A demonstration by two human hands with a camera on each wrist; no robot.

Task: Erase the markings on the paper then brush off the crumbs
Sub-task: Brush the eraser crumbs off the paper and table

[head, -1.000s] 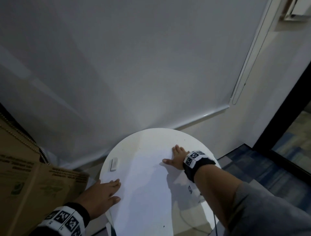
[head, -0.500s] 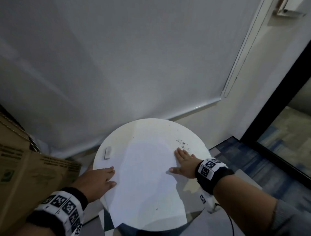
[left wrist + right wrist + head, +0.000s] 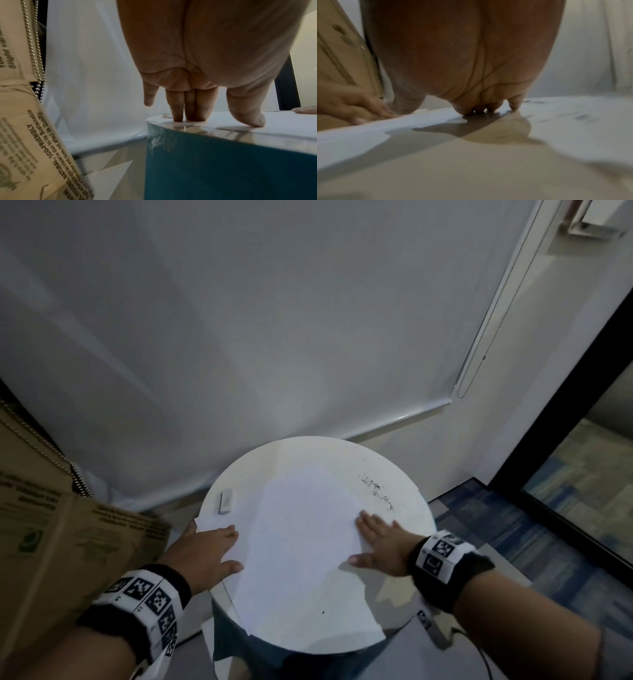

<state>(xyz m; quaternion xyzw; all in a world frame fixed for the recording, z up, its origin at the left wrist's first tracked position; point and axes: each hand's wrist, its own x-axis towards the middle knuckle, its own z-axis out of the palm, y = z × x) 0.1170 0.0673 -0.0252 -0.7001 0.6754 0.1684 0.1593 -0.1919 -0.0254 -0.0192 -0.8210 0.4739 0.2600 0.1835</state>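
Note:
A white sheet of paper (image 3: 301, 542) lies on a round white table (image 3: 404, 498). My left hand (image 3: 205, 553) lies flat on the sheet's left edge, fingers (image 3: 188, 108) straight and pressing down. My right hand (image 3: 380, 542) lies flat at the sheet's right edge, fingertips (image 3: 479, 108) on the surface. Dark eraser crumbs (image 3: 376, 491) are scattered on the table just beyond my right hand. A small white eraser (image 3: 225, 501) rests on the table at the left, beyond my left hand; neither hand touches it.
A brown cardboard box (image 3: 51, 529) stands close on the left with a bead chain (image 3: 34, 47) hanging by it. A grey roller blind (image 3: 274, 320) hangs behind the table. Blue carpet floor (image 3: 513, 542) lies to the right.
My right hand has slid back toward me along the paper's right edge, leaving the crumbs uncovered beyond it. The left hand stays pressed on the left edge.

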